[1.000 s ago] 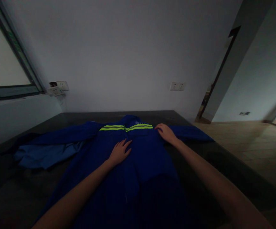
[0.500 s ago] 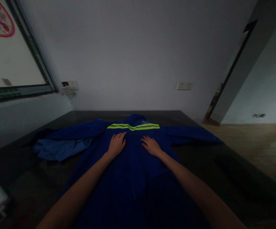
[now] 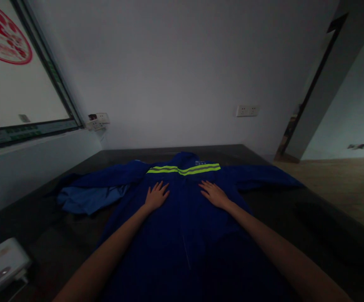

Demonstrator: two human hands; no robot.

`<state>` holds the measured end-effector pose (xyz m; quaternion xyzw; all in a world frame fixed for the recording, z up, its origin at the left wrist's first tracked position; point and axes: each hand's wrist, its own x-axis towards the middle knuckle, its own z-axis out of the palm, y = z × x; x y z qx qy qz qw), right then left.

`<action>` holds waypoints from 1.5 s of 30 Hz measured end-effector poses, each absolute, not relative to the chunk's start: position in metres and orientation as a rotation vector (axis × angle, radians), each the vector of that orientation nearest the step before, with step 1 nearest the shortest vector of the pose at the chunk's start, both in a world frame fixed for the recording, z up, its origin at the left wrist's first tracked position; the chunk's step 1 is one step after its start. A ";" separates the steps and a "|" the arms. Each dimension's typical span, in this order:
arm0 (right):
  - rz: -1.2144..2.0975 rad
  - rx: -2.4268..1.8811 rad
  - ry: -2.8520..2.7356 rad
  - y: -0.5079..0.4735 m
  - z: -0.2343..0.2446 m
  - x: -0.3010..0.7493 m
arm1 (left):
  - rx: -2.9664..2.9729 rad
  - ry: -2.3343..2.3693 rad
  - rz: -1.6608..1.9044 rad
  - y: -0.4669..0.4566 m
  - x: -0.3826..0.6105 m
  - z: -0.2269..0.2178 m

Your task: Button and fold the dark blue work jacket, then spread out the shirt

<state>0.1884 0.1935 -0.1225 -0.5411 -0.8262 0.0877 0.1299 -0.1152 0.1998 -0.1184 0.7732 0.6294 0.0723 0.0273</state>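
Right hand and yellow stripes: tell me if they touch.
Apart: the head view shows a strip of blue garment between the right hand and the yellow stripes beyond it.

Your L hand [image 3: 157,197] & R hand [image 3: 214,194] lie flat, apart, on blue garment [image 3: 182,214] w/ yellow-green stripes [image 3: 199,169]; garment on dk table [image 3: 229,152], sleeves [image 3: 263,175] out both sides; lighter blue cloth [image 3: 89,200] just beside L sleeve; white obj. [image 3: 4,266] lower L; wall sockets [image 3: 247,110] beyond.
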 end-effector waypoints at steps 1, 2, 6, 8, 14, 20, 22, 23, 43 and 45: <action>0.251 -1.572 -2.407 0.191 -0.122 0.191 | 2.394 1.932 0.197 0.197 -0.115 -0.118; 0.245 -1.571 -2.417 0.189 -0.121 0.195 | 2.404 1.917 0.170 0.193 -0.115 -0.118; 0.231 -1.551 -2.450 0.177 -0.122 0.211 | 2.467 1.842 0.121 0.176 -0.118 -0.120; 0.235 -1.535 -2.456 0.169 -0.124 0.220 | 2.488 1.820 0.115 0.165 -0.119 -0.122; 0.256 -1.506 -2.434 0.146 -0.128 0.238 | 2.532 1.787 0.073 0.140 -0.118 -0.117; 0.247 -1.508 -2.424 0.130 -0.124 0.239 | 2.525 1.844 -0.038 0.121 -0.109 -0.100; 0.237 -1.512 -2.421 0.122 -0.124 0.239 | 2.527 1.854 -0.077 0.112 -0.106 -0.094; 0.235 -1.512 -2.425 0.118 -0.124 0.240 | 2.527 1.854 -0.100 0.106 -0.105 -0.091; 0.263 -1.538 -2.477 0.025 -0.122 0.244 | 2.500 1.910 -0.286 0.007 -0.111 -0.074; 0.277 -1.546 -2.470 0.018 -0.122 0.244 | 2.481 1.900 -0.291 0.001 -0.112 -0.071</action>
